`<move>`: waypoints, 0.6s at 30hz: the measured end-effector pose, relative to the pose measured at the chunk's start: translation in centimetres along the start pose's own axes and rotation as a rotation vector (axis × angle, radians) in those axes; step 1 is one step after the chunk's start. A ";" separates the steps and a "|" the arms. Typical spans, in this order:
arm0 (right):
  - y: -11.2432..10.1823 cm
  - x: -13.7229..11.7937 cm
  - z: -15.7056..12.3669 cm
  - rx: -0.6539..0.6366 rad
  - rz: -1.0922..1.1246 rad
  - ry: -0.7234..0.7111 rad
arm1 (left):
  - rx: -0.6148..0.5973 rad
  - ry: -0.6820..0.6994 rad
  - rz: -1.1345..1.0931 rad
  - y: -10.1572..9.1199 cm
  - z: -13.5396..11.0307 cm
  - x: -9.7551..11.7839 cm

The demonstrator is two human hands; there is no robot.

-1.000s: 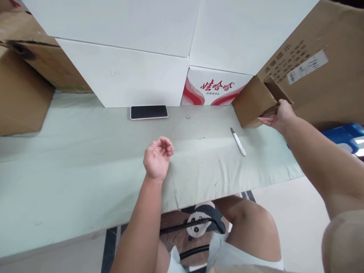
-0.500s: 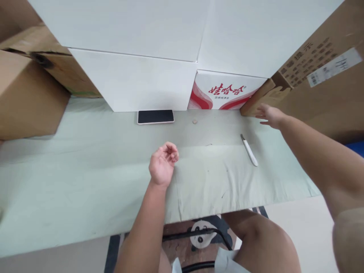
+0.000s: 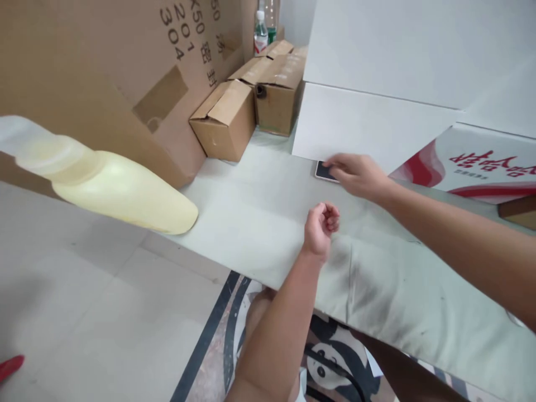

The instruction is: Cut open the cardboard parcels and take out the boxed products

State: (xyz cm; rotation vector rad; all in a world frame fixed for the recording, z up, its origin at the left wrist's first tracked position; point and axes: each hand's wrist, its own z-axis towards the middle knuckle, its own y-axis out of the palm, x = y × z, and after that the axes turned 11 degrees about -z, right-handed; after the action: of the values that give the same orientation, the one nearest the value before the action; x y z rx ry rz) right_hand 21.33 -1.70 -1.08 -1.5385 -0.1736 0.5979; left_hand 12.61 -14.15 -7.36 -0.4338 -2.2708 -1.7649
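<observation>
My left hand point(image 3: 321, 230) rests palm up above the cloth-covered table point(image 3: 251, 218), its fingers loosely curled in with nothing visible in them. My right hand point(image 3: 358, 176) reaches across to the left over the black-screened phone point(image 3: 325, 171). Its fingertips are over or touching the phone, which lies against the white boxes; the hand covers the phone's right part. The fingers look extended rather than wrapped round it. Close by on the right stands a white and red box point(image 3: 469, 162) with printed characters.
A bottle with pale yellow contents point(image 3: 125, 190) stands at the table's left edge. Behind it are a large cardboard carton point(image 3: 104, 78) and smaller cardboard boxes point(image 3: 230, 120). White boxes point(image 3: 377, 111) line the back. Plastic bottles point(image 3: 261, 33) stand in the far corner.
The view has swung left, bringing in the yellow bottle and more cartons. My right hand has moved from the carton on the right to the phone. My left hand's fingers are more curled.
</observation>
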 end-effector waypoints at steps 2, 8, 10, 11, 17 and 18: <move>2.1 -5.3 4.3 0.046 -0.005 -0.193 | 0.093 0.007 -0.076 -0.4 0.0 1.3; 6.8 -17.9 13.7 0.088 -0.073 -0.344 | 0.306 -0.002 -0.321 -1.9 0.0 5.4; 8.2 -19.9 16.0 0.063 -0.137 -0.301 | 0.345 0.021 -0.349 -2.4 -0.1 6.4; 9.0 -20.4 17.1 0.053 -0.169 -0.281 | 0.356 0.026 -0.354 -2.5 -0.1 6.7; 12.7 -18.3 21.7 0.223 -0.069 -0.344 | 0.354 0.065 -0.298 -3.0 -0.3 7.8; 12.6 -17.7 21.2 0.239 -0.056 -0.363 | 0.349 0.083 -0.280 -3.1 -0.4 7.8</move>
State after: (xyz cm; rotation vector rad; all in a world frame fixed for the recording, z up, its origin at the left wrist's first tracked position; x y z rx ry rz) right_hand -6.71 7.81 -7.51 -1.1823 -0.4058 0.8205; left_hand 4.17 -14.54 -7.27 0.0244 -2.6079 -1.4158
